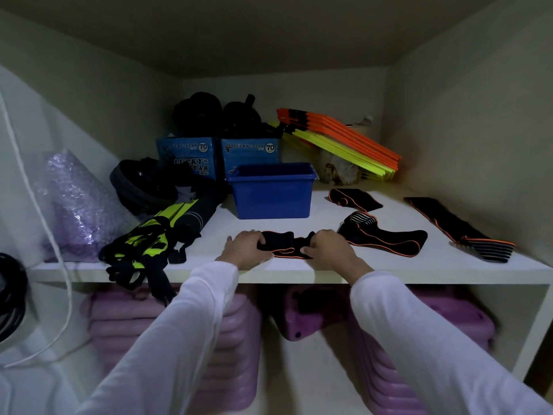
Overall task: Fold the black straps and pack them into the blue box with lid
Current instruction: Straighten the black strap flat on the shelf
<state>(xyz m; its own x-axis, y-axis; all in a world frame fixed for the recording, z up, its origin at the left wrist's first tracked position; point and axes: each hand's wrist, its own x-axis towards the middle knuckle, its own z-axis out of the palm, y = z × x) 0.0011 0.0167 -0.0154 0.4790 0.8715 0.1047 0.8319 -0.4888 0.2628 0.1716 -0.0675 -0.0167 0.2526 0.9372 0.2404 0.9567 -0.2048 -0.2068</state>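
A black strap with orange trim [285,245] lies bunched near the front edge of the white shelf [389,268]. My left hand [247,248] grips its left end and my right hand [330,250] grips its right end. Behind it stands the open blue box [272,193], with no lid in sight. Three more black straps lie to the right: a small one [354,199] beside the box, a curved one [386,236] close to my right hand, and a long one [457,227] by the right wall.
Black and neon-yellow harness gear [149,238] hangs over the shelf's left front. Behind stand two blue cardboard boxes [191,157], black gear, orange and yellow boards [338,139] and a purple bag [74,205]. Purple cases [233,339] fill the shelf below.
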